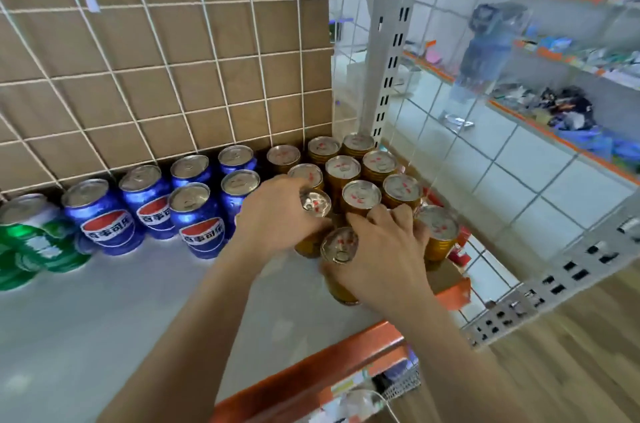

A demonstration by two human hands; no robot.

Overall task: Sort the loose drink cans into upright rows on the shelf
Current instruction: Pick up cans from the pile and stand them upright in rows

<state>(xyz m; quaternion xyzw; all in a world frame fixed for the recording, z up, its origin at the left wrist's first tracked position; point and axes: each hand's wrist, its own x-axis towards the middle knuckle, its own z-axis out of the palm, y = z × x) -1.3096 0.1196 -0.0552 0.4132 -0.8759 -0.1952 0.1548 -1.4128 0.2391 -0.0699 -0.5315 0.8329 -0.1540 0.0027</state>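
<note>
Several gold cans (362, 195) stand upright in rows at the right end of the white shelf (104, 311). My left hand (277, 214) grips one gold can (316, 204) at the front of the group. My right hand (384, 249) wraps around another gold can (341, 246), the nearest one, slightly tilted towards me. To the left, several blue cola cans (199, 218) stand upright in two rows. Green cans (31, 239) stand at the far left.
A wire grid with brown backing (156, 58) closes the shelf's back. A grey slotted upright (388, 51) and wire side panel bound the right end. An orange price strip (311, 367) runs along the front edge. Another shelving unit (571, 76) stands across the tiled aisle.
</note>
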